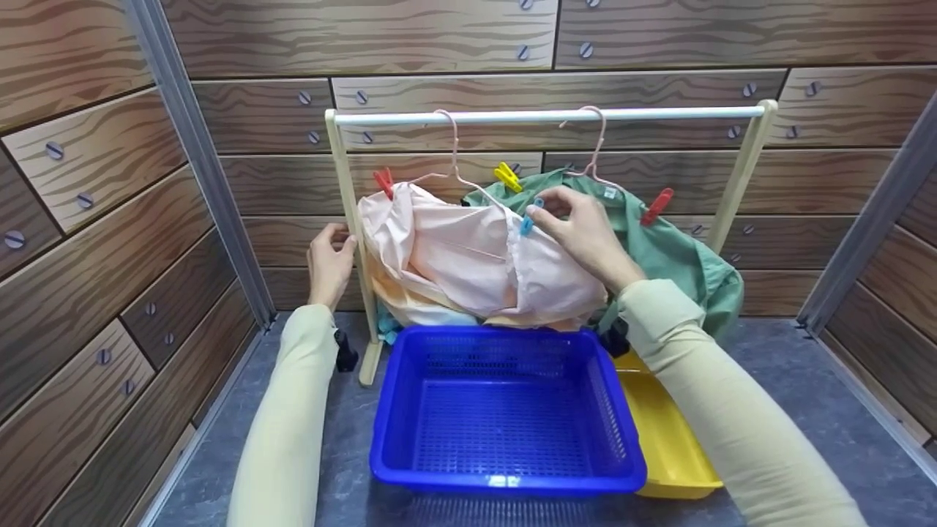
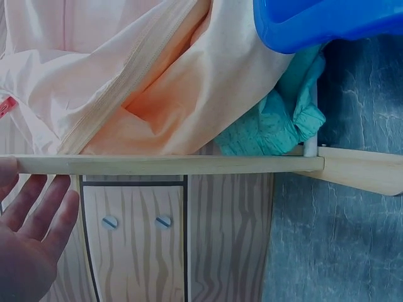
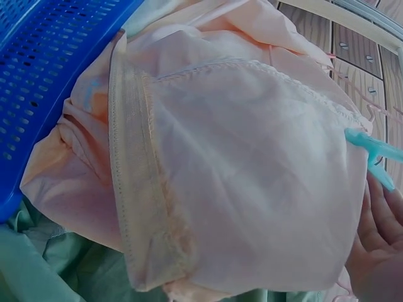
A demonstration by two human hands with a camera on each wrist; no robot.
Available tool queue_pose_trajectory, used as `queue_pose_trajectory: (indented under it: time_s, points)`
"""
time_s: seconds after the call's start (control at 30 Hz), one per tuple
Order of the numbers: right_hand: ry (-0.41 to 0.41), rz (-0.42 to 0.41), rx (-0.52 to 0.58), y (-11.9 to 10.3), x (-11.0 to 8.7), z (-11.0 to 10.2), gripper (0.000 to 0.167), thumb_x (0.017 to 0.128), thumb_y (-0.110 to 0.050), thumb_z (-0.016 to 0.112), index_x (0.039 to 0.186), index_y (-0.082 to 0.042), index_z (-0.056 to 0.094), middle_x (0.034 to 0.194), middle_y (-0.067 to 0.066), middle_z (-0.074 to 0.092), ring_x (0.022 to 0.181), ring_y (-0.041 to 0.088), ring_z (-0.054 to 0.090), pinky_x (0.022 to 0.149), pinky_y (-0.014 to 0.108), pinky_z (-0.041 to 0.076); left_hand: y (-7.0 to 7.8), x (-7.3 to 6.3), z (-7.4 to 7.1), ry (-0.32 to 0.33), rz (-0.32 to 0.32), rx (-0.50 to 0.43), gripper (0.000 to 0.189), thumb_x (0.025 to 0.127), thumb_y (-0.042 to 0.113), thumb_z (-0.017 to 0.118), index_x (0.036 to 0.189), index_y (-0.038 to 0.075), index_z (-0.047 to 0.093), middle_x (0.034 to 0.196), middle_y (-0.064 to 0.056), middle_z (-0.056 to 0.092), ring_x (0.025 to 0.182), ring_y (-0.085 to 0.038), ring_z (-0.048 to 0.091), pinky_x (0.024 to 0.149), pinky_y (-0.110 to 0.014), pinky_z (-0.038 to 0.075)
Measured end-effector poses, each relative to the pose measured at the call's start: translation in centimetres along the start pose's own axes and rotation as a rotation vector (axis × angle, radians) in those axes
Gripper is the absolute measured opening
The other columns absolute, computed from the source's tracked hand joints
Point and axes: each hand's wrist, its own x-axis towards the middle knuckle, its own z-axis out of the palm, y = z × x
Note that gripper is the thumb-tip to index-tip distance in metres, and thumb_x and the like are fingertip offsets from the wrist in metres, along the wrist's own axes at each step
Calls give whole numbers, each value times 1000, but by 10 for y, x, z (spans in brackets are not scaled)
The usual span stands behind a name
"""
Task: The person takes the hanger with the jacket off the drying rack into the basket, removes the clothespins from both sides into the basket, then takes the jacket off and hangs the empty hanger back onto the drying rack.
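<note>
My right hand [image 1: 585, 230] pinches a light blue clothespin [image 1: 526, 224] between thumb and fingers. In the right wrist view the clothespin [image 3: 360, 138] has its jaws at the upper edge of a pale pink garment [image 3: 252, 170]. That garment [image 1: 461, 252] drapes over a pink hanger [image 1: 455, 146] on the rack's white rail [image 1: 527, 116]. At its left shoulder sits a red clothespin [image 1: 383, 183]. My left hand [image 1: 331, 267] holds the rack's left wooden post [image 1: 345, 176], thumb and fingers on either side of it in the left wrist view.
A green garment [image 1: 681, 252] hangs behind on another hanger [image 1: 596, 143], with yellow [image 1: 506, 177] and red [image 1: 656, 207] clothespins. In front stand a blue basket [image 1: 509, 483] and, partly behind it, a yellow tray [image 1: 670, 432]. Teal fabric [image 2: 277, 126] lies low by the post.
</note>
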Motion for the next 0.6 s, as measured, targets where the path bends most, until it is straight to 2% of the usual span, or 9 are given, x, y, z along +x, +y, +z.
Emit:
queue_pose_trajectory:
  time_s: [0.3,0.6]
  points:
    - [-32,30,1,5,-3,4,32,90,-22,73,115,-4,64,93,7,71,83,17,65,76,29,48,-3,-3,1,-2,-1,1,19,96,6,60,113,0,65,106,-16,68,96,-26,63,80,-35,49]
    - [-54,66,1,2,-2,6,34,87,-19,77,114,-3,64,91,9,72,84,19,66,77,29,47,0,-1,0,3,-2,-19,19,95,5,60,113,0,65,107,-17,68,97,-27,63,83,-36,48]
